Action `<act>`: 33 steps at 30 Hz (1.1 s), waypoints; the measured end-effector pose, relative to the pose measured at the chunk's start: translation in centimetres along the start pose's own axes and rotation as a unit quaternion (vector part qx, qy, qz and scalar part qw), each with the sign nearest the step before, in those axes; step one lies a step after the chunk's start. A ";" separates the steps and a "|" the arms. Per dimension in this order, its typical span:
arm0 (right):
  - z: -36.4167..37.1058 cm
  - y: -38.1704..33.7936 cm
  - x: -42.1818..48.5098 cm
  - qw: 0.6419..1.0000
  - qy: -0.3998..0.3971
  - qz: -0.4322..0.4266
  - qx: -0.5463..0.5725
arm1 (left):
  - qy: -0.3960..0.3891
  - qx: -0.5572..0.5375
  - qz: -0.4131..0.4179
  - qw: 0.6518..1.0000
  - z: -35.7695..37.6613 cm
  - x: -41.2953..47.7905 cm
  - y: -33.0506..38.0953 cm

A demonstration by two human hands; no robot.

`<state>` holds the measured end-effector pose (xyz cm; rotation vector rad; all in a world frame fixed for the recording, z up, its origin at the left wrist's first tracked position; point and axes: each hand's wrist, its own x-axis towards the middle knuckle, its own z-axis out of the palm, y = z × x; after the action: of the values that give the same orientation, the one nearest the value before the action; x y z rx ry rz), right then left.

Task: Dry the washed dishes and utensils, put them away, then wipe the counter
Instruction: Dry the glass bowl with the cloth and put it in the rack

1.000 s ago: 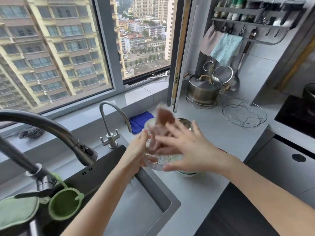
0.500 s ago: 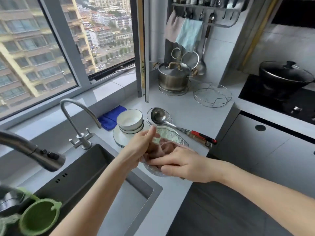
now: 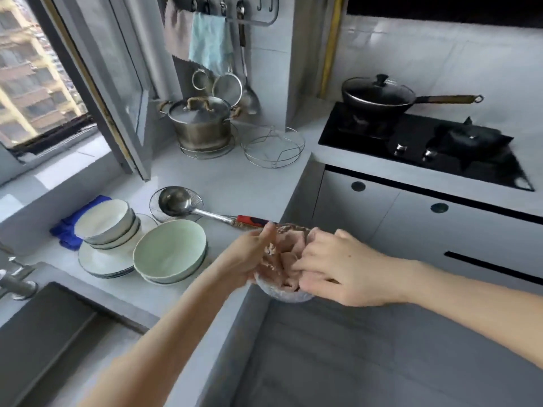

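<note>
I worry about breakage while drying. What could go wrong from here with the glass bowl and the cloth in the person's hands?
The glass bowl hangs at the edge of the counter, partly over the floor. If the grip of the left hand slips while the right hand works the pink cloth inside, it could fall and break. The ladle, its handle just behind the hands, might get knocked.

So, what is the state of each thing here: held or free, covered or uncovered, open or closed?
Glass bowl, held by the left hand.
Pink cloth, bunched inside the glass bowl, gripped by the right hand.
Green bowl, upright, empty.
White bowls, stacked on plates.
Ladle, lying free on the counter.
Steel pot, lid on.
Black wok, lid on.
Window, open.
</note>
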<state>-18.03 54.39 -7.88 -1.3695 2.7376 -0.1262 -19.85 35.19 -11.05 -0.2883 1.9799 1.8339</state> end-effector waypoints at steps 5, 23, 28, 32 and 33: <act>-1.8 6.5 -9.5 0.929 0.275 0.121 0.217 | -0.057 -0.156 -0.062 0.984 11.9 4.1 2.5; -4.9 27.1 -34.9 0.475 0.576 0.366 0.556 | -0.154 0.065 -0.024 0.986 50.3 10.0 9.8; -3.7 32.4 -41.0 0.259 0.554 0.422 0.669 | -0.084 0.092 0.105 0.987 59.6 14.5 9.7; -1.5 36.8 -44.8 0.181 0.572 0.399 0.693 | -0.013 0.097 0.185 0.978 68.4 19.4 10.0; -0.9 38.2 -45.9 0.172 0.586 0.392 0.688 | -0.012 0.116 0.192 0.974 70.5 21.0 10.1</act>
<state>-20.99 113.98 -9.58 1.1669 1.1650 -3.1224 -31.15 108.49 -13.91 0.2022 2.3303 1.7818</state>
